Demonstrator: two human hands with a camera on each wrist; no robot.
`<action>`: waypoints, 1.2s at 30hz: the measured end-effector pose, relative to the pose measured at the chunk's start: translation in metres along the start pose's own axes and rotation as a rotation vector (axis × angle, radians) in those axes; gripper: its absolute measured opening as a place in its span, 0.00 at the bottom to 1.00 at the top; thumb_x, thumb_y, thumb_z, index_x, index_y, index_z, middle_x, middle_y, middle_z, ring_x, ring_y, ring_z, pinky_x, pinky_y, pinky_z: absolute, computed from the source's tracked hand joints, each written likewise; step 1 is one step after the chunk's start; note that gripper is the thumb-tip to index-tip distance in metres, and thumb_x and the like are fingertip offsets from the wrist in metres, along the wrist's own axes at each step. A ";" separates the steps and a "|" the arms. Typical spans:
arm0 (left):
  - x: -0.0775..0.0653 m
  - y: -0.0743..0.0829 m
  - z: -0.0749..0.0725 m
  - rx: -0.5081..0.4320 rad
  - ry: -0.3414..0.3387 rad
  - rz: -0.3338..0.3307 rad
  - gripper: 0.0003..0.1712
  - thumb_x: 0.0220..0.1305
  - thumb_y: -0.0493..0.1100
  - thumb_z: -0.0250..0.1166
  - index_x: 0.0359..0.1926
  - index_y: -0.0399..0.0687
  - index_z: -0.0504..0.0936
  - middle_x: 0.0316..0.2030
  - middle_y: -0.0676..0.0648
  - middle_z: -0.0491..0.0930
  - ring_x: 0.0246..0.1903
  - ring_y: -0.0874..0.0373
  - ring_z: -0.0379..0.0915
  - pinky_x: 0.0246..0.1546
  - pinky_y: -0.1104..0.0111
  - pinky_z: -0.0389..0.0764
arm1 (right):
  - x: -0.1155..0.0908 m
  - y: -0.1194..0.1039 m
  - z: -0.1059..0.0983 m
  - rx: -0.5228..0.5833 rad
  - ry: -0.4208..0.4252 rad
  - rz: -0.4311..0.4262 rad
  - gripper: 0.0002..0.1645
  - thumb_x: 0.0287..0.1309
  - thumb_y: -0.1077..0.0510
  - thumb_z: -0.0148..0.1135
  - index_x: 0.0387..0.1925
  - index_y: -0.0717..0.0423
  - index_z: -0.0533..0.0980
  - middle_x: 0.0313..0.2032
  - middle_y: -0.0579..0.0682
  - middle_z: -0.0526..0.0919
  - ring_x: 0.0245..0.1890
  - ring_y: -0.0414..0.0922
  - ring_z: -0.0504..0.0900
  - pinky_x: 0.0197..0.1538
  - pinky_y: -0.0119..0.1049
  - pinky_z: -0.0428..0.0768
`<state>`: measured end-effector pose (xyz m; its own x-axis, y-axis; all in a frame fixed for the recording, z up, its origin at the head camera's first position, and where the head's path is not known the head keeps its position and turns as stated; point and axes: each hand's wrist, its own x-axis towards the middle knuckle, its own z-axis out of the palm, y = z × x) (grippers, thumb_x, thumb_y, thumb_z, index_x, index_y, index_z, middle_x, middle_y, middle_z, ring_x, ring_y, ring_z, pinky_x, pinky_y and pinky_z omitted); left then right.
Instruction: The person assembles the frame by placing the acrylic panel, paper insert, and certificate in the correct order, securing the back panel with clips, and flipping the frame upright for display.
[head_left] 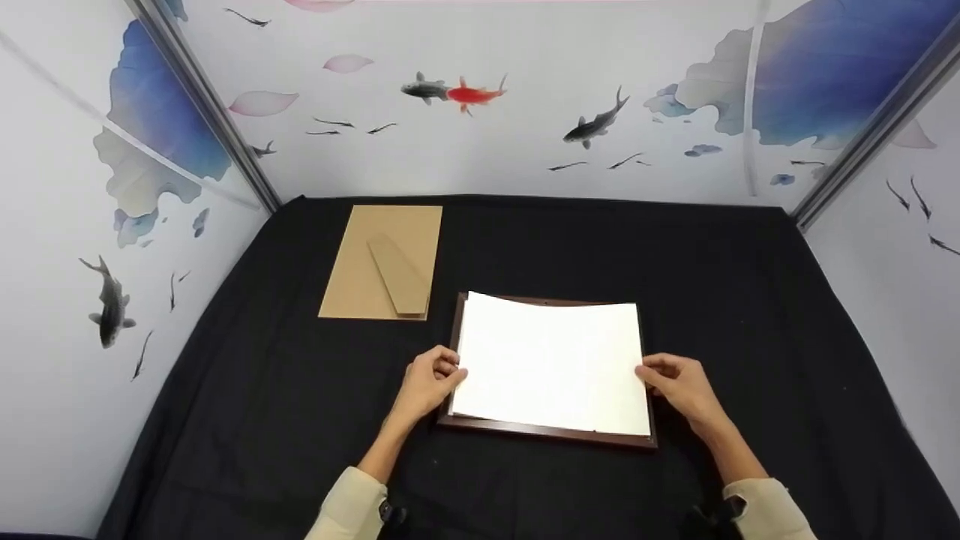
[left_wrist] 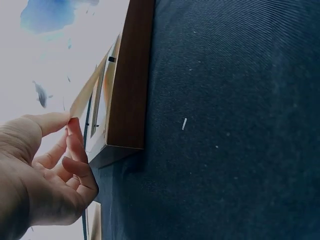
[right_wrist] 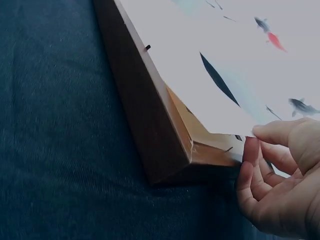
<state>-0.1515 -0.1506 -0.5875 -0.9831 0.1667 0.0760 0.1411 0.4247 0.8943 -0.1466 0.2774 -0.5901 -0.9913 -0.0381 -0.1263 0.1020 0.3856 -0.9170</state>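
Observation:
A white sheet of paper (head_left: pixel 551 364) lies over a dark brown picture frame (head_left: pixel 551 433), with its side edges lifted and its middle sagging. My left hand (head_left: pixel 429 382) pinches the sheet's left edge between thumb and fingers. On the opposite edge, my right hand (head_left: pixel 679 386) pinches the paper the same way. In the left wrist view the sheet bends up from the wooden frame (left_wrist: pixel 129 90) to the fingertips. Small dark tabs stick out of the frame's inner rim in both wrist views. The right wrist view shows the frame's pale inner side (right_wrist: pixel 212 152) under the raised paper.
A tan backing board (head_left: pixel 341 277) with a stand leg (head_left: pixel 400 274) lies at the back left of the table. Black cloth (head_left: pixel 720 300) covers the table. White panels (head_left: pixel 525 150) printed with fish and leaves enclose the back and both sides.

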 end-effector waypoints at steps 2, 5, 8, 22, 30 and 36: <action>-0.002 0.001 0.000 0.046 0.004 -0.027 0.10 0.63 0.36 0.72 0.43 0.37 0.82 0.30 0.49 0.83 0.30 0.56 0.80 0.35 0.62 0.81 | 0.000 0.000 0.000 -0.032 0.005 -0.011 0.18 0.67 0.55 0.68 0.48 0.66 0.82 0.37 0.56 0.84 0.36 0.49 0.80 0.38 0.35 0.80; -0.004 0.003 -0.001 0.116 0.000 -0.070 0.11 0.63 0.39 0.72 0.43 0.41 0.82 0.30 0.52 0.82 0.30 0.58 0.79 0.35 0.59 0.80 | 0.000 -0.001 0.000 -0.071 0.020 -0.028 0.16 0.66 0.55 0.69 0.45 0.65 0.83 0.34 0.55 0.84 0.34 0.48 0.81 0.36 0.35 0.81; -0.005 0.003 -0.001 0.169 -0.014 -0.102 0.13 0.62 0.43 0.73 0.45 0.43 0.82 0.28 0.54 0.81 0.27 0.59 0.77 0.32 0.58 0.78 | 0.000 -0.001 -0.001 -0.107 0.016 -0.047 0.15 0.65 0.56 0.70 0.44 0.65 0.82 0.32 0.54 0.83 0.32 0.48 0.81 0.35 0.34 0.80; -0.002 -0.011 -0.010 0.102 -0.051 -0.124 0.29 0.60 0.42 0.74 0.59 0.40 0.74 0.44 0.38 0.79 0.40 0.46 0.79 0.43 0.51 0.80 | -0.007 0.010 -0.016 -0.047 -0.126 -0.047 0.26 0.62 0.58 0.72 0.54 0.68 0.73 0.34 0.57 0.82 0.30 0.50 0.80 0.33 0.37 0.80; -0.001 -0.010 -0.017 -0.018 -0.138 -0.161 0.30 0.61 0.36 0.71 0.63 0.35 0.72 0.49 0.35 0.78 0.44 0.42 0.79 0.44 0.52 0.82 | -0.006 0.008 -0.014 -0.078 -0.122 -0.020 0.29 0.61 0.57 0.73 0.55 0.69 0.72 0.32 0.56 0.81 0.28 0.50 0.78 0.32 0.37 0.79; 0.000 -0.013 -0.020 -0.034 -0.157 -0.163 0.30 0.61 0.34 0.71 0.63 0.34 0.71 0.48 0.35 0.78 0.44 0.42 0.79 0.43 0.53 0.82 | -0.002 0.010 -0.011 -0.092 -0.120 -0.024 0.29 0.62 0.59 0.72 0.56 0.72 0.70 0.32 0.56 0.80 0.28 0.49 0.78 0.31 0.37 0.78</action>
<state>-0.1555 -0.1734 -0.5904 -0.9620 0.2358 -0.1380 -0.0249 0.4273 0.9038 -0.1443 0.2911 -0.5944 -0.9756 -0.1562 -0.1545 0.0652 0.4657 -0.8826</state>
